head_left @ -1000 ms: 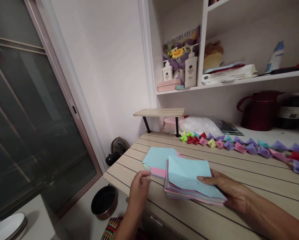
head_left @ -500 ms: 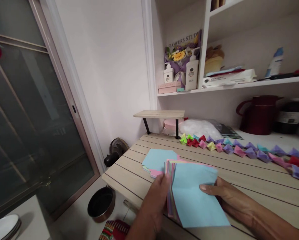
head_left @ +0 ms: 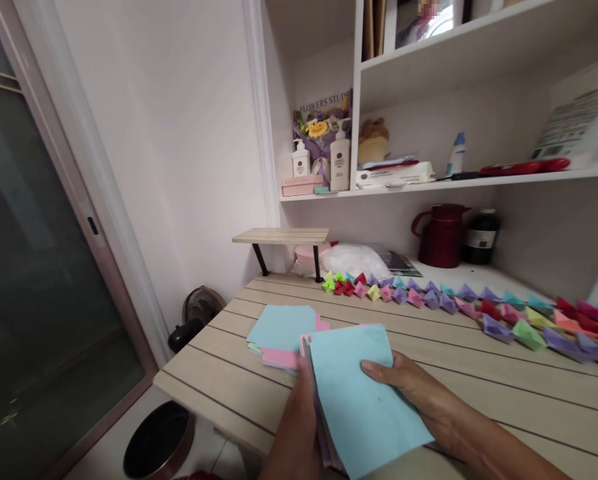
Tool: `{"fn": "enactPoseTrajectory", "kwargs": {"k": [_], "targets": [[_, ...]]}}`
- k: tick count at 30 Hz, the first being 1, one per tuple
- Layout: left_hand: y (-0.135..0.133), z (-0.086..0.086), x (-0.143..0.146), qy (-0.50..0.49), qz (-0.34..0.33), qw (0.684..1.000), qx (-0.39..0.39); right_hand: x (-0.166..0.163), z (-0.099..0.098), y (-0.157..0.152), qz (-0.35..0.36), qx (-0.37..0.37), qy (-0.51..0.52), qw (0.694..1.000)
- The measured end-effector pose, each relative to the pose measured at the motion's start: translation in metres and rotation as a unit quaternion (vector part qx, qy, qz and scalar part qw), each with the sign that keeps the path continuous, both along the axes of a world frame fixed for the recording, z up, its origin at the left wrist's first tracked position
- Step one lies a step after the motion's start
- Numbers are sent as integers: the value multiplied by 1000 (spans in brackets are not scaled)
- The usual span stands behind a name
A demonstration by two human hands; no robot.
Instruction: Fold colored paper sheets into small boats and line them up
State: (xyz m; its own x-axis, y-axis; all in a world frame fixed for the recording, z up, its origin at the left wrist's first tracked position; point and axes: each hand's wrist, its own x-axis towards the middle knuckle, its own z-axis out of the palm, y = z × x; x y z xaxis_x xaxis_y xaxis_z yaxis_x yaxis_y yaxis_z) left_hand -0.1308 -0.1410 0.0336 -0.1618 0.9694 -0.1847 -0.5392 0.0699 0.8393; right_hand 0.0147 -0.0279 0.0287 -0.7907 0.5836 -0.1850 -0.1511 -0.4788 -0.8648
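Note:
Both my hands hold a stack of coloured paper squares (head_left: 356, 400), a light blue sheet on top, lifted just above the wooden table (head_left: 503, 387). My right hand (head_left: 413, 393) grips the stack's right edge with the thumb lying on the blue sheet. My left hand (head_left: 299, 427) holds the stack's left edge from underneath, its fingers mostly hidden. A second pile of paper squares (head_left: 281, 330), blue over pink, lies flat on the table just beyond to the left. A long row of small folded paper shapes (head_left: 459, 303) in several colours runs across the table's far side.
A small wooden riser (head_left: 281, 237) stands at the table's back left, with a clear plastic bag (head_left: 353, 259) beside it. A dark red kettle (head_left: 441, 235) and a dark bottle (head_left: 480, 237) sit at the back. Wall shelves hold pump bottles (head_left: 339, 160). A round bin (head_left: 161, 450) and a fan (head_left: 196, 310) stand on the floor.
My left hand moved from the table to the stack's left edge and both hands raised and squared the stack. The view swung right, showing more of the row of folded shapes.

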Motion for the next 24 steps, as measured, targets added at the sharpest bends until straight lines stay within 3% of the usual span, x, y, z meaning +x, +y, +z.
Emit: {"fn": "enactPoseTrajectory", "kwargs": {"k": [2, 7, 11, 13, 17, 20, 22, 24], "targets": [[4, -2, 1, 26, -16, 999, 25, 5, 0, 0, -30, 13, -5, 999], [26, -13, 11, 152, 77, 982, 75, 26, 6, 5, -114, 153, -11, 982], [47, -13, 27, 137, 120, 976, 121, 53, 22, 16, -169, 335, -57, 925], [56, -12, 34, 146, 124, 973, 128, 65, 26, 22, -188, 386, -81, 899], [68, -16, 46, 200, 109, 968, 110, 81, 11, 34, -166, 391, -77, 902], [72, -18, 52, 213, 99, 967, 94, 86, -3, 39, -196, 377, -83, 901], [74, -15, 54, 202, 110, 969, 96, 87, -5, 38, -225, 376, -84, 895], [75, -11, 56, 190, 114, 970, 97, 85, 1, 35, -224, 333, -73, 913]]}}
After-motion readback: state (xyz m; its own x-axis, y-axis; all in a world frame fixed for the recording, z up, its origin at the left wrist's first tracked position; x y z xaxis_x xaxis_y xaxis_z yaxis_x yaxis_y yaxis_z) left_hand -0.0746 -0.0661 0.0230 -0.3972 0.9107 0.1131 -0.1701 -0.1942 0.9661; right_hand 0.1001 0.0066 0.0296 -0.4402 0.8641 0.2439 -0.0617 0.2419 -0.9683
